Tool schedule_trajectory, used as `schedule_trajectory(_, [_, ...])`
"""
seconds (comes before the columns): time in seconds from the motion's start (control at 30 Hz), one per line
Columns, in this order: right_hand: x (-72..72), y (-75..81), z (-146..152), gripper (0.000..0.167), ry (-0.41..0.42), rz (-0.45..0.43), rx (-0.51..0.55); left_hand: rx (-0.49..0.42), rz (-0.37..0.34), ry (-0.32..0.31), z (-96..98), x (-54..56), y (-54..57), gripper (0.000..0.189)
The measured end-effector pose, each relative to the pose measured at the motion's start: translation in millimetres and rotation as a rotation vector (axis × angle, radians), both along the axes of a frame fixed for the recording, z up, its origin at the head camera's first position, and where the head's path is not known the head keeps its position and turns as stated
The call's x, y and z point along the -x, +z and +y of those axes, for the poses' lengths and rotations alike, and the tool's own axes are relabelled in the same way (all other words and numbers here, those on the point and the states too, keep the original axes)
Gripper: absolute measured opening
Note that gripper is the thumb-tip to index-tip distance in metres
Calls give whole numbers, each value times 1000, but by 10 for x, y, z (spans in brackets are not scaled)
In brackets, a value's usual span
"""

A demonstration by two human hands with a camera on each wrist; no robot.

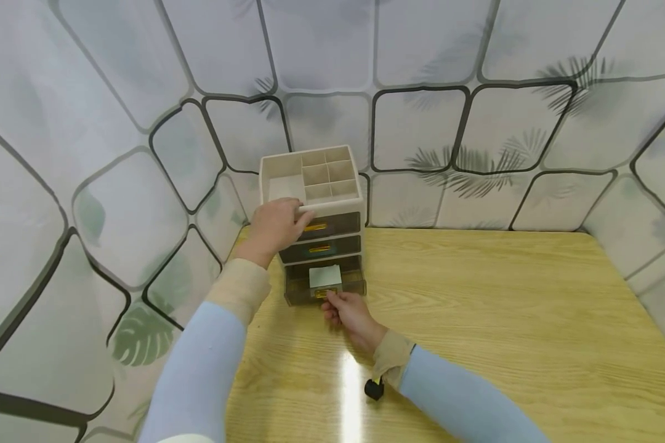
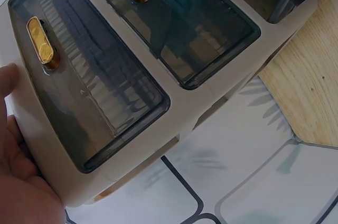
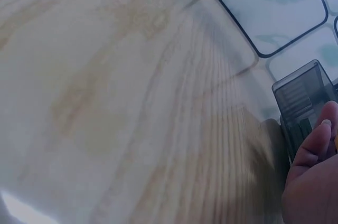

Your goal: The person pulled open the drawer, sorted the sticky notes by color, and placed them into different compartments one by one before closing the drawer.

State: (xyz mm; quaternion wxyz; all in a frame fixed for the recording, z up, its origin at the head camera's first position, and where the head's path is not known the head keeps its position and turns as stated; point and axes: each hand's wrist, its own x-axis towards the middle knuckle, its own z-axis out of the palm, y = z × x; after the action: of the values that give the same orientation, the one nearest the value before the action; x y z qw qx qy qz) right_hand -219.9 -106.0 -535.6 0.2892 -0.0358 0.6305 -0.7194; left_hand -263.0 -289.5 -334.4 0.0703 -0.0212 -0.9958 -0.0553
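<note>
A white desktop drawer organizer point(image 1: 332, 202) stands against the wall, with smoky see-through drawers and gold handles. My left hand point(image 1: 277, 224) grips its top front edge at the left corner; the left wrist view shows that hand point(image 2: 26, 182) against the white frame beside the top drawer point(image 2: 90, 102). The bottom drawer point(image 1: 299, 298) is pulled out, and a small pale grey-green box point(image 1: 325, 275) sits in it. My right hand point(image 1: 356, 317) pinches the bottom drawer's gold handle point(image 1: 322, 294). In the right wrist view, its fingers partly hide the drawer point(image 3: 303, 89).
The organizer's top tray point(image 1: 279, 184) has one large compartment and several small ones. The two upper drawers are closed. Wood-grain tabletop point(image 1: 476, 307) extends to the right. Patterned wall covering point(image 1: 421, 135) rises behind and at both sides. A small black object point(image 1: 374, 389) hangs at my right wrist.
</note>
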Motion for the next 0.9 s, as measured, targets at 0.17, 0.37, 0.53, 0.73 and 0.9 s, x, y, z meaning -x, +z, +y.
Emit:
schedule_trajectory(0.17, [117, -1, -63, 35, -3, -1, 3, 0, 17, 3, -17, -6, -17, 55])
schedule_trajectory(0.37, [249, 50, -113, 36, -10, 9, -21, -4, 15, 12, -10, 2, -25, 55])
schedule_trajectory(0.53, [334, 82, -148, 36, -26, 19, -14, 2, 14, 15, 6, 11, -29, 55])
schedule_trajectory(0.73, [427, 90, -184, 36, -41, 8, 5, 6, 33, 11, 12, 18, -49, 55])
schedule_trajectory(0.9, [516, 57, -218, 35, -54, 16, 3, 5, 45, 11, 8, 11, -61, 54])
